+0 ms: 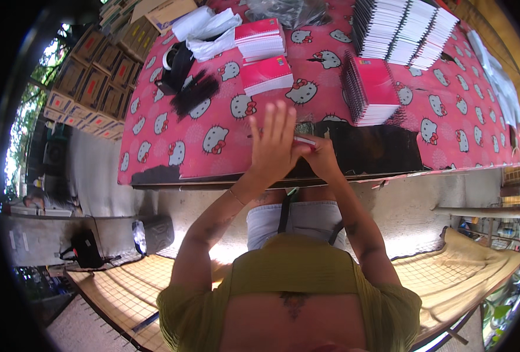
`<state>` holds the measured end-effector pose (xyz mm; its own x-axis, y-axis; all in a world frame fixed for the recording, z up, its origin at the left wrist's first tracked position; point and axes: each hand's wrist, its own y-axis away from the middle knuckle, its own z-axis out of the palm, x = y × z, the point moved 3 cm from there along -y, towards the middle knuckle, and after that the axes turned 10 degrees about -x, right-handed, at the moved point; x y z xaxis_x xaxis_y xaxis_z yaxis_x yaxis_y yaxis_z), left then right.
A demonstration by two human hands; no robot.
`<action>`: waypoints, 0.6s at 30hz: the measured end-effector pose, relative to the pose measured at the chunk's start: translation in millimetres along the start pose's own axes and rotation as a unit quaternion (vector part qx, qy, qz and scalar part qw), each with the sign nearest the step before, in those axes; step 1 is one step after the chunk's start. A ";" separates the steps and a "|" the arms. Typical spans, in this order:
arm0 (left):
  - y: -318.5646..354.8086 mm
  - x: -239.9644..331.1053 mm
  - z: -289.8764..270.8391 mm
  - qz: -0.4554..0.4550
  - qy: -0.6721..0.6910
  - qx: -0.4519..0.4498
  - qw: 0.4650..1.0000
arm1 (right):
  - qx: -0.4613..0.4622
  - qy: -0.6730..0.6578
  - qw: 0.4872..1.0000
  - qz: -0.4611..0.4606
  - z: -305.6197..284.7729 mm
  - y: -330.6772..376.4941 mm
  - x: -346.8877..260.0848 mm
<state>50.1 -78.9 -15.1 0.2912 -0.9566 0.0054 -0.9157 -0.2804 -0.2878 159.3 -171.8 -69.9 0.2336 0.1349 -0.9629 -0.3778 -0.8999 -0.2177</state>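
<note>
At the table's near edge, my left hand (274, 144) lies with its fingers stretched out and apart, over a small red-covered notebook (305, 141). Most of that notebook is hidden; only a red and white edge shows between my hands. My right hand (324, 158) is closed on its right side, with the thumb side near my left palm. Just beyond my left hand lies a stack of red-covered notebooks (266, 73), and another red stack (260, 35) sits behind it. To the right stands a spiral-bound stack with a red top cover (374, 85).
A pink cartoon-print cloth (201, 158) covers the table, torn to black beside my right hand. Tall spiral-bound stacks (403, 32) stand at the back right. White plastic bags (213, 35), a tape roll (169, 57) and clear plastic (289, 12) lie farther back. Cardboard boxes (90, 76) are piled left.
</note>
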 end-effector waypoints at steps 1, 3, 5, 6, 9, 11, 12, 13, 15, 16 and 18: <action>20.5 5.9 18.4 0.032 0.030 0.000 0.999 | -0.003 0.006 0.999 0.035 -2.8 1.1 -3.4; 58.3 21.4 43.6 0.073 0.069 -0.037 0.994 | 0.001 0.022 0.998 0.055 -8.9 -2.0 -11.2; 19.6 10.4 19.4 0.025 0.060 0.020 0.998 | 0.003 0.037 0.999 0.040 -5.0 -1.2 -16.2; -0.7 3.0 2.6 -0.004 0.055 0.043 0.998 | -0.001 0.044 0.999 0.026 -3.0 -2.4 -16.6; 6.6 7.0 11.2 0.055 0.028 -0.015 0.998 | -0.039 0.054 0.998 0.013 -13.8 -11.4 -10.0; 40.9 23.4 27.0 0.121 0.053 -0.058 0.989 | -0.028 0.054 0.998 0.002 -14.4 -10.7 -7.8; 34.6 18.2 33.7 0.097 0.058 -0.031 0.993 | -0.021 0.054 0.998 -0.007 -14.4 -12.3 -6.2; 15.6 16.8 21.0 0.074 0.066 -0.008 0.995 | -0.008 0.067 0.998 -0.009 -13.6 -11.2 1.0; -12.7 7.3 -1.7 0.042 0.044 -0.003 0.998 | -0.033 0.058 0.998 -0.009 -13.8 -13.6 -5.6; -0.2 9.5 4.4 0.057 0.060 -0.007 0.997 | -0.047 0.056 0.997 -0.007 -15.4 -12.5 -8.4; 23.3 17.6 20.4 0.096 0.085 0.007 0.992 | -0.031 0.025 0.999 0.029 -16.4 -10.7 -1.3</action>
<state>39.6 -100.6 -41.2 0.0596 -0.9922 0.1098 -0.9458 -0.0913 -0.3116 177.8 -169.1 -63.7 0.2576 0.0634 -0.9642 -0.3362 -0.9296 -0.1509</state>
